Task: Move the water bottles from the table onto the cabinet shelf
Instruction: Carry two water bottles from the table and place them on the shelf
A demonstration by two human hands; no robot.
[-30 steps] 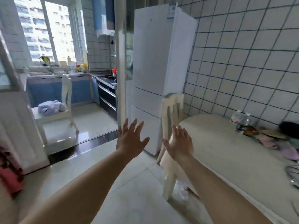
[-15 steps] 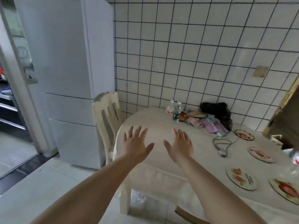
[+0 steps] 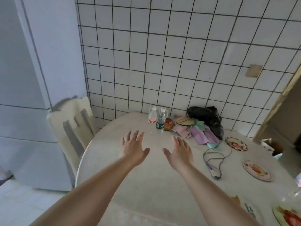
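Both hands, left hand (image 3: 133,148) and right hand (image 3: 180,151), are hovering spread and empty; two water bottles (image 3: 160,121) are standing at twelve o'clock on the surface (image 3: 130,185). Probably light, slick plastic; gripping mid-body looks best.

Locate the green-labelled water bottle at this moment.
In the head view the green-labelled bottle stands upright at the table's far edge near the tiled wall, just right of the red-labelled bottle, beyond both open hands.

The view swung from the kitchen doorway round to the counter (image 3: 146,185). Both grips, left (image 3: 132,148) and right (image 3: 179,151), fingers spread and empty, came forward over it, and the two bottles (image 3: 157,119) came to stand just beyond the fingertips, untouched.
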